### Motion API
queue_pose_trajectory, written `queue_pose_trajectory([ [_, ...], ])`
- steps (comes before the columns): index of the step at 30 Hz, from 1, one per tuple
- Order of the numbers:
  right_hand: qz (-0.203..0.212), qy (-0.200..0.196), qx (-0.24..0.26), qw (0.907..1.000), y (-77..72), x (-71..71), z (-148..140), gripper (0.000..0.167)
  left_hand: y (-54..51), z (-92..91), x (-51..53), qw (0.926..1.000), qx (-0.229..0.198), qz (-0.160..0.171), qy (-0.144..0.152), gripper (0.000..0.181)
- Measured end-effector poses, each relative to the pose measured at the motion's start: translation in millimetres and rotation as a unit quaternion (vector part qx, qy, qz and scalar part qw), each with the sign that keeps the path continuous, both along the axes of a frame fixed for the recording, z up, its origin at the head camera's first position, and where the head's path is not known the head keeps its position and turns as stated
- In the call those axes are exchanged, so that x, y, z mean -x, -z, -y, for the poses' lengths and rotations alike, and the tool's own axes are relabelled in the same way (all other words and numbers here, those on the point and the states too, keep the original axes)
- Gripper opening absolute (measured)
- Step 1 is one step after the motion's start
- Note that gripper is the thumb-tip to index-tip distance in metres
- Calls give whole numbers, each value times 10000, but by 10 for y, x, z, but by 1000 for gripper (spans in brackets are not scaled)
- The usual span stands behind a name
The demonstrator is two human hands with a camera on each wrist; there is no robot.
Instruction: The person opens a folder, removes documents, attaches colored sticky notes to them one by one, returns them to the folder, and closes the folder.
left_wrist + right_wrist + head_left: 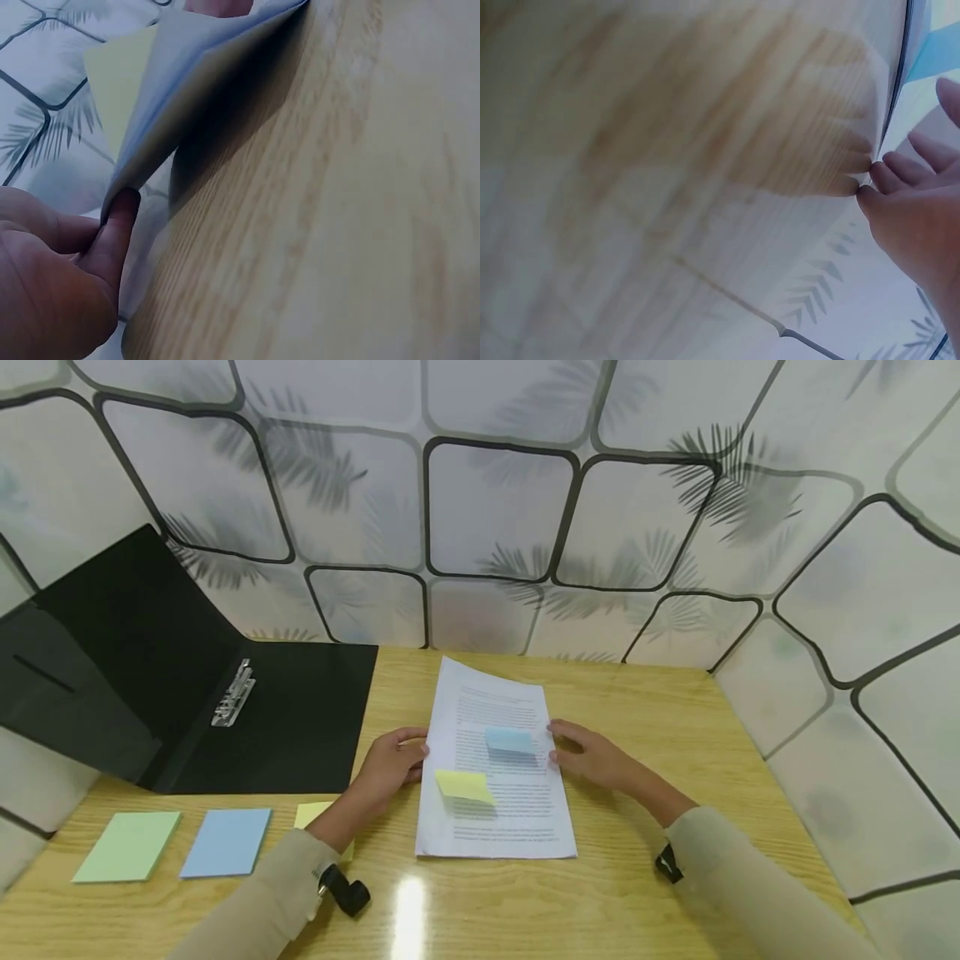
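A stack of printed sheets [491,689] is in the middle of the head view, bearing a blue sticky note [510,741] and a yellow sticky note [467,787] whose edges lift off the page. My left hand [386,766] pinches the stack's left edge between thumb and finger. In the left wrist view that side of the stack [191,64] is raised off the table, with the yellow note sticking out beyond it. At the opposite edge is my right hand [596,758], fingers loosely bent. In the right wrist view its fingertips [868,193] touch the tabletop beside the paper.
An open black ring binder [300,718] with a metal clip [235,695] lies at the left, its cover raised. Green [127,847], blue [227,843] and yellow sticky note pads [311,812] line the front left; my left forearm partly covers the yellow one. A patterned wall [495,510] borders the wooden table [637,693].
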State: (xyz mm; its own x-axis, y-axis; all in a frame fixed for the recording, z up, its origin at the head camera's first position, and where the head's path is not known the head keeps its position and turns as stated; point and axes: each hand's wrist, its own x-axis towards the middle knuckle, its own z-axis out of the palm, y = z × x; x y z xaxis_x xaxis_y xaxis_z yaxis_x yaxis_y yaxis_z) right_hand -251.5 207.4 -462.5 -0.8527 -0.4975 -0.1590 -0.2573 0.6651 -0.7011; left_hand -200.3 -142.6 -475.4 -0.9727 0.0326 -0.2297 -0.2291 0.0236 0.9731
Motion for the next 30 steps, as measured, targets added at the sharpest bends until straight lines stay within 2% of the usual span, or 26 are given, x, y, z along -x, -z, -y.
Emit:
queue_pose_trajectory([
  [4, -43, 410, 252, 9988, 1, -2, -4, 59, 11, 26, 0, 9998, -68, 31, -176, 38],
  [8, -70, 657, 562, 9962, -22, -62, 21, 55, -11, 67, -16, 9992, -279, 74, -262, 40],
  [13, 229, 839, 1161, 9894, -49, -138, 69, 51, -29, 100, -31, 9971, -644, 223, -327, 42],
  [17, 783, 1053, 1627, 9779, -70, -192, 99, 54, -38, 102, -33, 9945, -948, 285, -329, 42],
  [20, 1140, 1174, 2034, 9653, -87, -224, 124, 54, -39, 102, -34, 9937, -1048, 260, -317, 43],
  [26, 1330, 1270, 2474, 9513, -115, -270, 160, 53, -31, 102, -21, 9923, -1141, 267, -410, 43],
  [30, 1430, 1437, 2693, 9415, -120, -290, 186, 49, -30, 100, -12, 9928, -1118, 250, -357, 42],
])
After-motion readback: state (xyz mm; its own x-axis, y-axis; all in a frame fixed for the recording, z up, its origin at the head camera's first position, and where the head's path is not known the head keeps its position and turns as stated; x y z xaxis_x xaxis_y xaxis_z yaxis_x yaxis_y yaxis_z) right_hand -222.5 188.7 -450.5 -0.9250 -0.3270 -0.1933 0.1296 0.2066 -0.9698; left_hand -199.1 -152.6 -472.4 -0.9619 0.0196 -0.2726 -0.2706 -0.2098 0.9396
